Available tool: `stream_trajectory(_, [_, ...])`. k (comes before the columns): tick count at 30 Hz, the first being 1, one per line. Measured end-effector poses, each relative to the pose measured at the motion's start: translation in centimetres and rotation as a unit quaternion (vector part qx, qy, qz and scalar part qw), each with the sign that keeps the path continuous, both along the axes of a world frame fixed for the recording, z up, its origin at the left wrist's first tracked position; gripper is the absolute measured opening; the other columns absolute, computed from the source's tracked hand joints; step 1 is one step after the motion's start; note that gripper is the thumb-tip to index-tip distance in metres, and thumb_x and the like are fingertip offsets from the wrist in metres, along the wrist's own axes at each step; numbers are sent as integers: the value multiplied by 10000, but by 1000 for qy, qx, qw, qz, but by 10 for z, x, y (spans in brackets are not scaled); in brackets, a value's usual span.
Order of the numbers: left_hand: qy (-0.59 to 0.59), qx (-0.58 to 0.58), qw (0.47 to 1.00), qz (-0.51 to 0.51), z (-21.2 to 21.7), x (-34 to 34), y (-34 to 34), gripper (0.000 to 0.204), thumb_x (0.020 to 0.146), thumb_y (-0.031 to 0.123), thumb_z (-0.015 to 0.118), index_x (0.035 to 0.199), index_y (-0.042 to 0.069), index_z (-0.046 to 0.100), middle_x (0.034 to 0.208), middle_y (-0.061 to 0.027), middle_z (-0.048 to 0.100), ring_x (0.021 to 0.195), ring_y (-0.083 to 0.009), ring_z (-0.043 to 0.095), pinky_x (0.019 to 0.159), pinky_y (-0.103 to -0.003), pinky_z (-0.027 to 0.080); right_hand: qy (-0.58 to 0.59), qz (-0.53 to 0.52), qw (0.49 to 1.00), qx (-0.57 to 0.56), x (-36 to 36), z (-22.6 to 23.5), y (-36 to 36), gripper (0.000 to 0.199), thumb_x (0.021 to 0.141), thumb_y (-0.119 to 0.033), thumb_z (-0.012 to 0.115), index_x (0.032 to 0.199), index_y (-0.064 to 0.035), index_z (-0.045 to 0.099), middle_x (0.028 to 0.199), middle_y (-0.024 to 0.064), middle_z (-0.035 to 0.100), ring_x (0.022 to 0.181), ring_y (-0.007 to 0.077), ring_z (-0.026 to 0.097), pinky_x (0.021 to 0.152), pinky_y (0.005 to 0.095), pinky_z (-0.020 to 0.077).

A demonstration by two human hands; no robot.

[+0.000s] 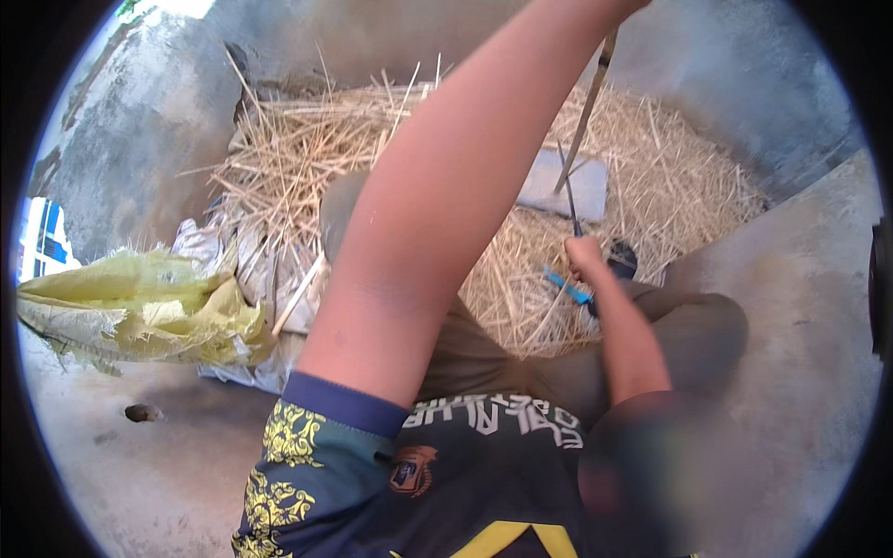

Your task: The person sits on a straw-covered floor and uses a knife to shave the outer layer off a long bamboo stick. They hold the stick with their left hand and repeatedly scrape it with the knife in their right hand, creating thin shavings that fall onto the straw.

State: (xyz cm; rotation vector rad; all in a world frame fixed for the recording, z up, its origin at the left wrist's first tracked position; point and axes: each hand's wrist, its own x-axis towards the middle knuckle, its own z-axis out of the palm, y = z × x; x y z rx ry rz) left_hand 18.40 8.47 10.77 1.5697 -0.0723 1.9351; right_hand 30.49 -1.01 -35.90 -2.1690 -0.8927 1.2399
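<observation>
My right hand is closed around the dark handle of a thin-bladed knife. The blade points up and away, beside the lower part of a slim wooden stick. That stick slants upward from a flat grey block lying in the straw. My left forearm stretches across the middle toward the top edge. Only the wrist end of my left hand shows there, near the stick's upper part; its fingers are cut off by the frame.
Loose straw covers the floor between grey walls. At left lies a torn yellow woven sack beside pale cloth. My bent legs frame the straw, and a blue strap with something black shows near my right hand. A small hole marks the concrete.
</observation>
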Motion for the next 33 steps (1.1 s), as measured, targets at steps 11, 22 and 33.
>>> stream_trajectory(11, [-36, -74, 995, -52, -1, -16, -6, 554, 1042, 493, 400, 597, 169, 333, 490, 70, 300, 377, -63, 273, 350, -259, 211, -200, 6, 975, 100, -30, 46, -12, 359, 833, -313, 636, 901, 36, 685, 938, 266, 684, 956, 415, 668, 837, 488, 512])
stream_trajectory(22, [-29, -132, 986, -101, -1, -26, 10, 535, 1033, 510, 403, 616, 182, 331, 490, 66, 283, 351, -70, 254, 325, -253, 200, 571, -29, 816, -84, 10, 60, 19, 332, 853, -115, 560, 619, -174, 332, 485, -30, 349, 359, 59, 271, 321, 274, 240])
stream_trajectory(33, [-55, -93, 993, -43, -4, -25, -2, 558, 1037, 483, 420, 586, 170, 317, 511, 64, 298, 390, -64, 272, 359, -256, 217, 124, -17, 785, 607, -19, 336, 3, 348, 928, -217, 629, 627, -132, 478, 507, -12, 474, 450, 73, 467, 416, 258, 359])
